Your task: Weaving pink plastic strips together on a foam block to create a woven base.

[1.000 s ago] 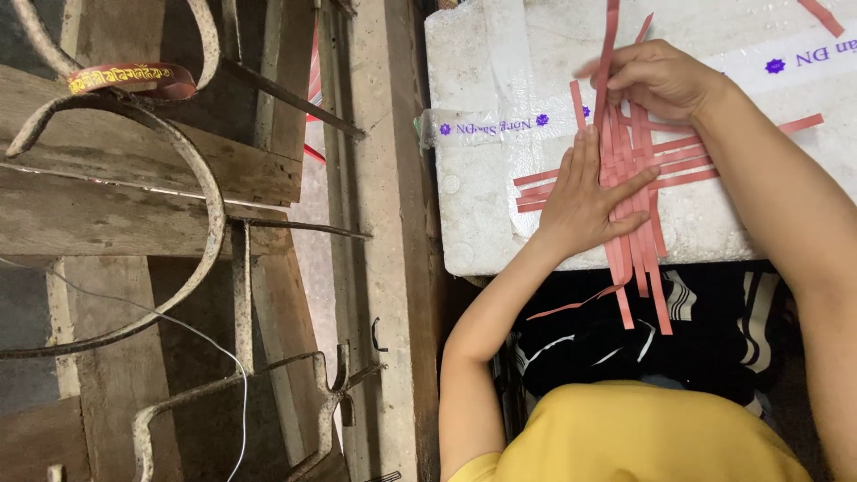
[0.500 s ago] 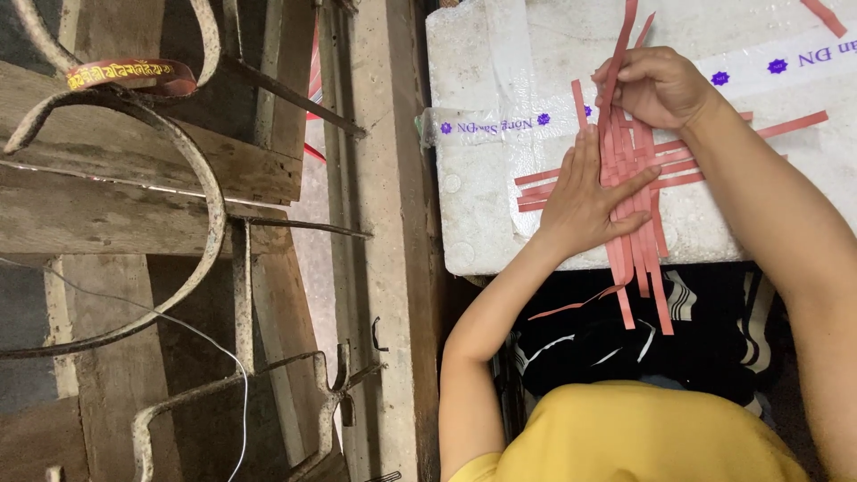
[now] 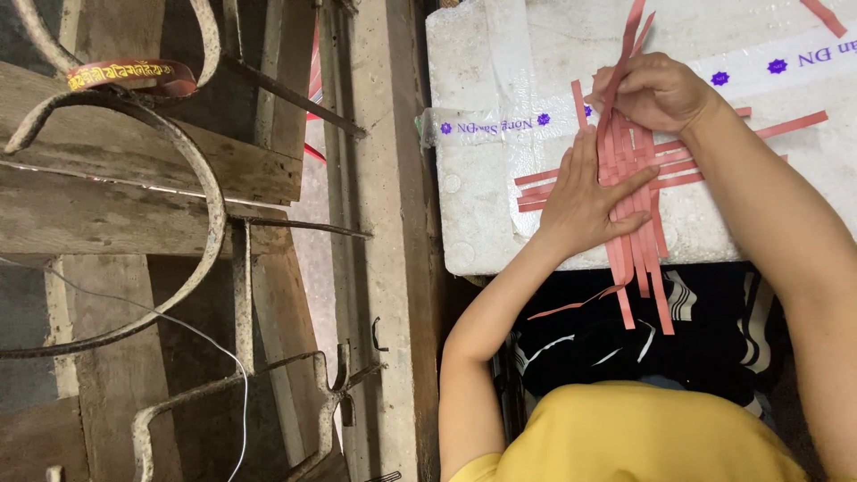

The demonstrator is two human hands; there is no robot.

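White foam box (image 3: 500,223) serving as table: we are flattening red strips (image 3: 638,241) with left hand (image 3: 585,201); right hand (image 3: 656,89), grip pinching one strip, threading it.

Head camera, single view: looks steeply down from above the person, close over a white foam box (image 3: 553,54) at right; wooden planks (image 3: 134,214) fill the left.

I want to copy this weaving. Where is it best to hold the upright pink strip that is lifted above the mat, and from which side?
Probably at its free far end, pinched from above across the flat faces. The upright pink strip rises clear of the white foam box there, while the right hand bends it and the left hand pins the woven strips flat.
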